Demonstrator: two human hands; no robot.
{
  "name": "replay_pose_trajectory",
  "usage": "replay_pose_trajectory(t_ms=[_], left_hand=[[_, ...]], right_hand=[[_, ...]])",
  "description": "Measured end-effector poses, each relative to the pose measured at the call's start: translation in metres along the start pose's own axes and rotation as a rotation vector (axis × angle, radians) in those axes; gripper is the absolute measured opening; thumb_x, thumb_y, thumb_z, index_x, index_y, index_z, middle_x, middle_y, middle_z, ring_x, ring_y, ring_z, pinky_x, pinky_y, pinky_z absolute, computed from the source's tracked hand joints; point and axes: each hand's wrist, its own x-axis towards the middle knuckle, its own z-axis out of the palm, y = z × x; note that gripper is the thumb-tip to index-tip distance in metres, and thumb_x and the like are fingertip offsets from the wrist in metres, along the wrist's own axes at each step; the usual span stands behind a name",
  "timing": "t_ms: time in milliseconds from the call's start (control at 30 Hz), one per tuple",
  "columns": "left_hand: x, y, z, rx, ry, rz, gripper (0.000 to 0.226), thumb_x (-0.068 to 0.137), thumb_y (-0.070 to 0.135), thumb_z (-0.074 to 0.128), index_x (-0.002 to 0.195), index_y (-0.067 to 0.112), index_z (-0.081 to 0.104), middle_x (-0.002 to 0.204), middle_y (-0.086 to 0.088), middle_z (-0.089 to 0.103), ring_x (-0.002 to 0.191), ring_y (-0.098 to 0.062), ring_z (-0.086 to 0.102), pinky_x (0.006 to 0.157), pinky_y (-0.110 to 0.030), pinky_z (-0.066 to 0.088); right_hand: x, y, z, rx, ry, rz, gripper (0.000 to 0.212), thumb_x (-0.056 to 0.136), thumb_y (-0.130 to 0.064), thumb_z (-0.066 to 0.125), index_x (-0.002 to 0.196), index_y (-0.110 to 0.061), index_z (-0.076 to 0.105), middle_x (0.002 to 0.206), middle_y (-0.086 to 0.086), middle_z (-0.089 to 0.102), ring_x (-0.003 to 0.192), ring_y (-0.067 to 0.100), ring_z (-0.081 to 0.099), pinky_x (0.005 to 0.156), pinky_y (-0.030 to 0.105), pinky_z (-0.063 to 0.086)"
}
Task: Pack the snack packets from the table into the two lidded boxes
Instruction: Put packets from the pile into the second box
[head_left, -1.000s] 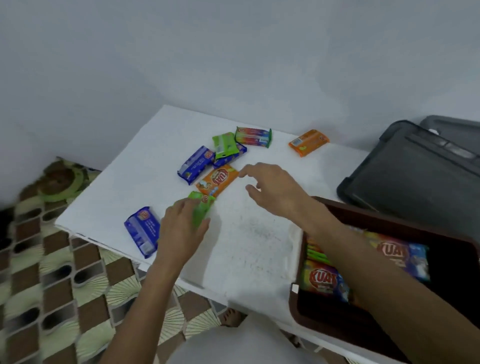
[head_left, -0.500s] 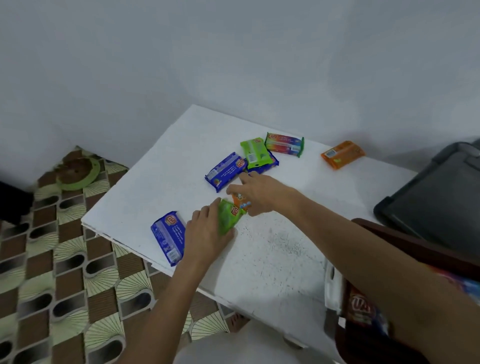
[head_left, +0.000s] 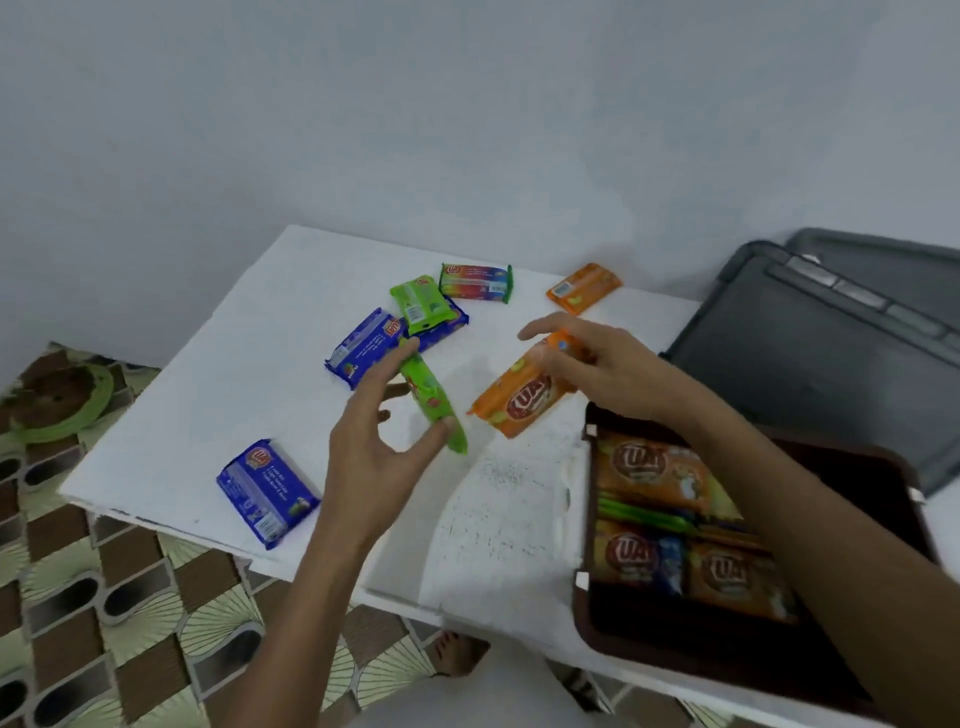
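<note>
Holding green: left hand (head_left: 369, 457) pinches a green snack packet (head_left: 430, 397) over the surface (head_left: 249, 395).
Holding orange: right hand (head_left: 613, 374) pinches an orange snack packet (head_left: 519, 408) by one end.
Brown box (head_left: 584, 618): open, packets inside.

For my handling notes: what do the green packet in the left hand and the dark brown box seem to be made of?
Green snack packet: probably thin glossy plastic film; printed, with slight sheen. Dark brown box: apparently rigid moulded plastic; smooth, rounded rim.
</note>
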Motion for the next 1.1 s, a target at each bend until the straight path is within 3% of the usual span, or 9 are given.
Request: replay_pose_trajectory(t_ms=[100,233,367,500,667,767,867,967,1100], left_hand=[[-0.001,0.027,0.020,-0.242,-0.046,-0.018,0.069,0.075,0.021,0.077,0.135,0.036,0.045,0.131,0.012,0.054,0.112,-0.012,0.059,0.083,-0.025,0.054],[-0.008,0.043,0.047,-0.459,-0.159,-0.050,0.074,0.079,-0.004,0.074,0.136,0.033,0.043,0.115,0.009,0.063,0.104,-0.017,0.066,0.083,-0.028,0.057],[-0.017,0.045,0.074,-0.469,-0.268,-0.097,0.071,0.081,-0.009,0.070,0.136,0.031,0.048,0.120,0.008,0.062,0.107,-0.013,0.064,0.081,-0.019,0.054],[-0.027,0.044,0.096,-0.438,-0.320,-0.130,0.065,0.081,-0.010,0.069,0.132,0.026,0.049,0.120,0.013,0.062,0.108,-0.008,0.062,0.078,-0.016,0.053],[-0.032,0.041,0.105,-0.404,-0.316,-0.135,0.063,0.083,-0.009,0.068,0.130,0.027,0.048,0.119,0.016,0.062,0.108,-0.004,0.061,0.077,-0.013,0.052],[-0.033,0.041,0.106,-0.380,-0.325,-0.131,0.064,0.083,-0.007,0.068,0.130,0.030,0.047,0.119,0.019,0.061,0.110,-0.004,0.060,0.078,-0.013,0.052],[-0.034,0.041,0.106,-0.362,-0.321,-0.132,0.064,0.083,-0.005,0.070,0.129,0.033,0.047,0.119,0.022,0.060,0.110,-0.003,0.060,0.077,-0.013,0.052],[-0.034,0.041,0.106,-0.342,-0.317,-0.126,0.064,0.083,-0.003,0.071,0.130,0.033,0.047,0.120,0.022,0.060,0.112,-0.003,0.059,0.078,-0.013,0.052],[-0.034,0.044,0.107,-0.329,-0.311,-0.129,0.064,0.082,-0.001,0.072,0.131,0.031,0.047,0.121,0.021,0.059,0.113,-0.003,0.059,0.079,-0.014,0.053]], right_hand=[[-0.056,0.005,-0.020,0.124,0.148,-0.047,0.016,0.102,-0.033,0.047,0.113,-0.032,0.059,0.066,-0.020,0.058,0.051,0.003,0.053,0.050,0.010,0.041],[-0.125,0.017,-0.040,0.328,0.301,0.027,0.017,0.100,-0.032,0.052,0.114,-0.027,0.060,0.059,0.010,0.046,0.041,0.020,0.039,0.041,0.029,0.040],[-0.181,0.037,-0.042,0.412,0.251,0.118,0.029,0.097,-0.034,0.055,0.124,-0.027,0.054,0.091,0.006,0.067,0.068,0.035,0.064,0.057,0.050,0.056],[-0.207,0.063,-0.024,0.530,0.104,0.202,0.032,0.097,-0.026,0.055,0.128,-0.029,0.052,0.124,-0.006,0.061,0.111,0.019,0.066,0.083,0.043,0.060],[-0.202,0.076,0.000,0.597,-0.068,0.312,0.032,0.098,-0.026,0.056,0.128,-0.036,0.049,0.101,-0.013,0.069,0.080,0.012,0.069,0.055,0.025,0.050],[-0.189,0.077,0.010,0.544,-0.150,0.373,0.034,0.099,-0.020,0.056,0.125,-0.040,0.050,0.108,0.006,0.066,0.082,0.027,0.069,0.063,0.028,0.053],[-0.178,0.077,0.022,0.428,-0.134,0.495,0.030,0.097,-0.017,0.059,0.119,-0.037,0.052,0.114,0.009,0.060,0.070,0.022,0.072,0.061,0.028,0.058],[-0.175,0.077,0.033,-0.065,-0.096,0.447,0.022,0.095,-0.017,0.060,0.106,-0.032,0.047,0.113,0.006,0.056,0.085,0.020,0.063,0.059,0.017,0.048],[-0.171,0.075,0.033,-0.183,-0.114,0.352,0.016,0.093,-0.022,0.061,0.088,-0.014,0.048,0.087,0.001,0.056,0.082,0.021,0.057,0.056,0.024,0.038]])
